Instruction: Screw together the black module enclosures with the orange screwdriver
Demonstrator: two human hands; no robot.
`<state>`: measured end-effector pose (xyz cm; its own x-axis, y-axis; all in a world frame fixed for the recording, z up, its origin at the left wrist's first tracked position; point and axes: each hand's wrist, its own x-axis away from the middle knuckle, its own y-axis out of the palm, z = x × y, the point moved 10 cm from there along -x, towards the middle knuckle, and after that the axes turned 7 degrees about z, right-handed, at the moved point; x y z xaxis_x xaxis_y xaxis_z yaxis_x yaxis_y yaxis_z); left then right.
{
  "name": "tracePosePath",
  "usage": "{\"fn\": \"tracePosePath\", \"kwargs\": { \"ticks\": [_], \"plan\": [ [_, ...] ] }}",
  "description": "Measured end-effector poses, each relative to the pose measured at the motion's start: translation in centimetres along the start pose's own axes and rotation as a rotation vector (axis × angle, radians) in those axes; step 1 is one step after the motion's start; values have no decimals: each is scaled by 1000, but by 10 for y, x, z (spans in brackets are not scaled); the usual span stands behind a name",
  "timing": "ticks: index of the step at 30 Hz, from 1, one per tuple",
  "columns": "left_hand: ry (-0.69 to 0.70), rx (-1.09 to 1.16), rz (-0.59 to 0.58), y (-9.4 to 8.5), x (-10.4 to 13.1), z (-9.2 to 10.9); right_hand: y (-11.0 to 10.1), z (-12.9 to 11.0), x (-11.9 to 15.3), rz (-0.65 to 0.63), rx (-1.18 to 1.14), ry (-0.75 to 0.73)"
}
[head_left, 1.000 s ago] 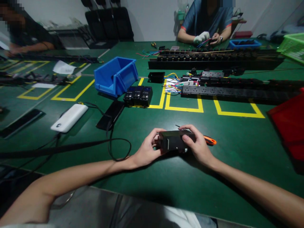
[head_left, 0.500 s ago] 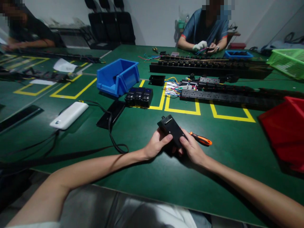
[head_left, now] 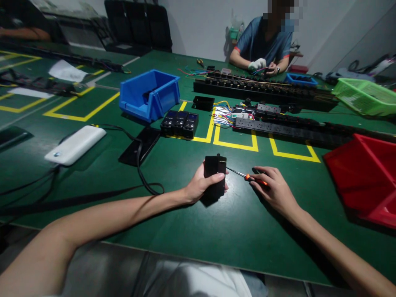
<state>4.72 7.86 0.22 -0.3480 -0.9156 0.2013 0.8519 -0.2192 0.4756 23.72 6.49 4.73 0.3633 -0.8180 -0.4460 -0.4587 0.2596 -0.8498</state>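
My left hand [head_left: 199, 183] is wrapped round a small black box [head_left: 214, 181] above the table, thumb across its face. A short black knob sticks up from the box's top end. To the right of it, my right hand [head_left: 274, 187] is closed over the orange and black handle of a screwdriver [head_left: 247, 177]. The shaft points left toward the box, its tip near or behind the box's edge. Whether the screwdriver still rests on the green table [head_left: 185, 222] I cannot tell.
Ahead stand a blue bin [head_left: 150, 97], several black modules [head_left: 179, 124] and long black socket strips [head_left: 278, 128] with loose wires. A red bin [head_left: 365, 177] is at right. Left lie a white power bank-like device [head_left: 76, 144], cables and a black phone-like slab [head_left: 140, 145]. A co-worker [head_left: 262, 45] sits opposite.
My right hand has let go of the black box and moved right onto the screwdriver. The box, now in my left hand alone, has turned more upright. The view has shifted slightly.
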Motion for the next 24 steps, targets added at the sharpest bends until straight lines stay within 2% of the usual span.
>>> {"fn": "tracePosePath", "kwargs": {
  "ticks": [2,4,8,10,14,19,24],
  "plan": [
    [50,3,-14,1,0,4,-1,7,10,2,-100,90],
    [98,0,-26,1,1,8,-5,12,18,7,-243,244],
    [125,-64,-65,4,3,9,-8,3,27,21,-667,545],
    [149,-84,-54,3,4,10,-2,-7,26,-17,-807,629],
    [177,-104,-2,-3,4,11,25,-17,27,-119,-1041,795],
    [156,-84,10,-6,2,7,39,-18,31,-116,-1288,887],
    [167,-185,-32,-3,4,10,47,-26,35,-275,-1395,919]
  ]
}}
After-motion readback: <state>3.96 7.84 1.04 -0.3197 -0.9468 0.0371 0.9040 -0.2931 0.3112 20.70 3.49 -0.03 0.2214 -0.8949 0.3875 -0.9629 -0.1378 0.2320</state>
